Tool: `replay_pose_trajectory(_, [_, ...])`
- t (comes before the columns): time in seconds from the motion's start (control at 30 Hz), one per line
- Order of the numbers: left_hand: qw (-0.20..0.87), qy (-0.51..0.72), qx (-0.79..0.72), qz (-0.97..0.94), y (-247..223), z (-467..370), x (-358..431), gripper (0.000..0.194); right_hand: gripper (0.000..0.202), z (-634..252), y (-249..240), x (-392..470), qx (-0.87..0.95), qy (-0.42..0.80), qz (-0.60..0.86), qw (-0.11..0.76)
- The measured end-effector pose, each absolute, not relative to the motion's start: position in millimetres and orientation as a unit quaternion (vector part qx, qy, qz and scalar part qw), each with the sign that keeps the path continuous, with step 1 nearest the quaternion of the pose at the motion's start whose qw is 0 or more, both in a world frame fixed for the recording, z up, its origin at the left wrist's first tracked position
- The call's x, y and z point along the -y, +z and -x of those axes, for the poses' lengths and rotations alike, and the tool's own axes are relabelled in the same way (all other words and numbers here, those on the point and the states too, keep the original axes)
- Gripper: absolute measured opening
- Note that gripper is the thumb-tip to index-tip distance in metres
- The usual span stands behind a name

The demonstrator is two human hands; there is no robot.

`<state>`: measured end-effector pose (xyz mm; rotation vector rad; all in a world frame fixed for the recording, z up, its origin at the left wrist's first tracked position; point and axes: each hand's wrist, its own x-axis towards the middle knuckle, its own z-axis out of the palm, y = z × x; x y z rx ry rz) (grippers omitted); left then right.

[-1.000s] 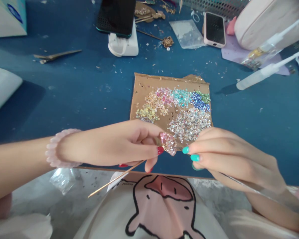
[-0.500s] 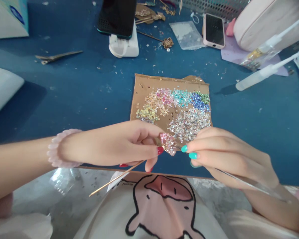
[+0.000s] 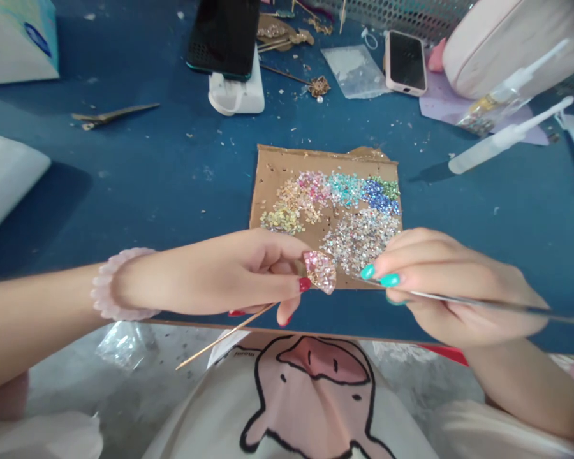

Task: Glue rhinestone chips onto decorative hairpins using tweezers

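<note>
My left hand (image 3: pixel 249 274) is closed, pinching a hairpin with a gold stick (image 3: pixel 224 338) and a small fan-shaped head (image 3: pixel 321 271) covered in pink and clear rhinestones. The head shows past the red-nailed thumb, while the stick slants down-left below the fingers. Held pen-like in my right hand (image 3: pixel 454 287) are slim metal tweezers (image 3: pixel 488 305), their tip low over the near edge of the silver rhinestones (image 3: pixel 361 239). Those rhinestones lie on a cardboard sheet (image 3: pixel 277 167) with pink, turquoise, blue, green, orange and yellow ones. What the tip holds, if anything, is too small to tell.
A hair clip (image 3: pixel 115 116) lies at the left on the blue table (image 3: pixel 172 172). Farther back are a black phone (image 3: pixel 224 38), a flower-headed hairpin (image 3: pixel 318 85), a plastic bag (image 3: pixel 354 70) and a pink-cased phone (image 3: pixel 405 62). A white needle-tipped bottle (image 3: pixel 488 150) lies at the right.
My right hand has drawn the tweezers away from the hairpin head, a little to the right, over the silver rhinestones. My left hand keeps hold of the hairpin, almost still.
</note>
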<state>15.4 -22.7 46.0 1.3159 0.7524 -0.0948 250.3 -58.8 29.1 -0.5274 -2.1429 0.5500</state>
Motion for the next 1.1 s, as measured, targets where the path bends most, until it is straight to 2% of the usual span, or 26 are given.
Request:
replay_pose_trajectory(0.13, [0.721,-0.030,-0.339,-0.604,43,-13,21,0.011,0.029,-257,25,50,0.827,0.237,0.255,0.442])
replay_pose_trajectory(0.33, [0.711,-0.001,-0.336,-0.618,42,-9,19,0.012,0.017,-266,20,41,0.835,0.247,0.356,0.338])
replay_pose_trajectory(0.43, [0.702,0.010,-0.334,-0.629,41,-8,17,0.013,0.011,-267,17,38,0.862,0.235,0.345,0.287])
replay_pose_trajectory(0.53, [0.690,0.023,-0.339,-0.639,39,-8,15,0.012,0.008,-267,16,36,0.875,0.228,0.325,0.276])
replay_pose_trajectory(0.73, [0.670,0.048,-0.329,-0.664,33,-8,9,0.010,0.007,-269,19,36,0.886,0.294,0.269,0.236])
replay_pose_trajectory(1.1, [0.668,0.072,-0.316,-0.670,31,-7,8,0.012,0.006,-277,21,30,0.885,0.235,0.329,0.231])
